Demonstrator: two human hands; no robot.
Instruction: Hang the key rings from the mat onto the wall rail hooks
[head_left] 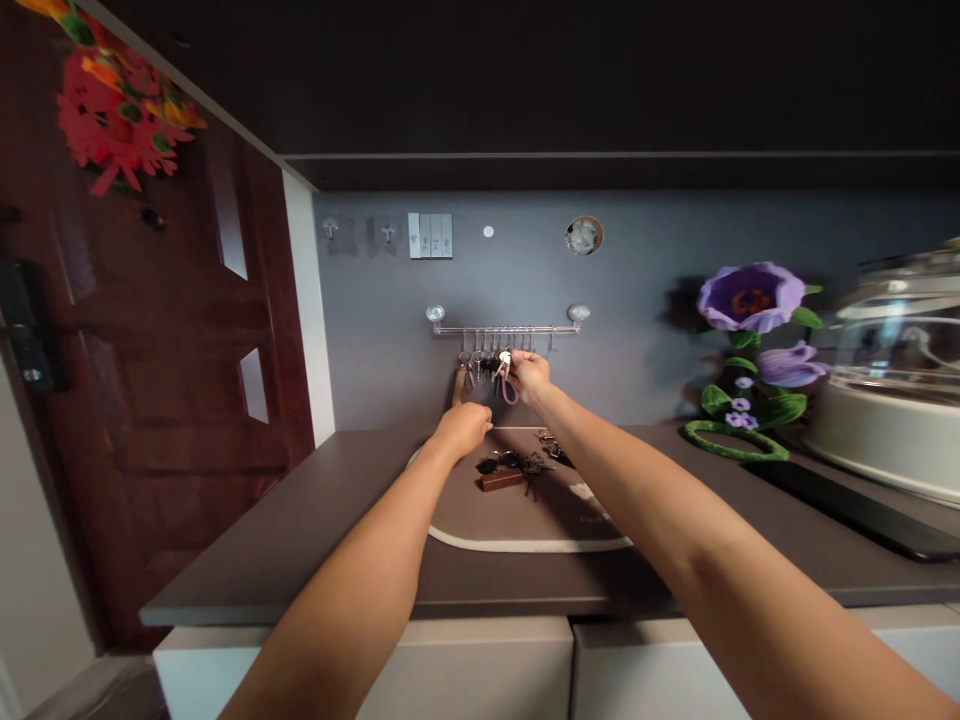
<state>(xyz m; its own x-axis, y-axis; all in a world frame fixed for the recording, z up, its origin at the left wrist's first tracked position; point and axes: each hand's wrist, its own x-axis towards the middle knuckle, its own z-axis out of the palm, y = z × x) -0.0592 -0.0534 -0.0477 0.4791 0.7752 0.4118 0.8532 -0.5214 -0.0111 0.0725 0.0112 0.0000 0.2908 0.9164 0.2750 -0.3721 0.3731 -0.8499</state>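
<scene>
Above the counter (315, 510), the right hand (533, 376) pinches a key bunch (505, 359) high, just under the hook rail (506, 330), presumably so its strap (512, 402) dangles clear, while whether the curled left hand (463, 429) grasps anything I cannot tell.

Dk grey-brown flat bench (300, 500); ctr: brown rounded mat (495, 522) w/ pale rim, metal key bunches (534, 465) + brown rectangular bar (501, 481) on it. R side: long flat black slab (847, 508), purple fuzzy flower (750, 300) w/ green ring base (697, 441), white round appliance (892, 425) w/ clear top.
</scene>
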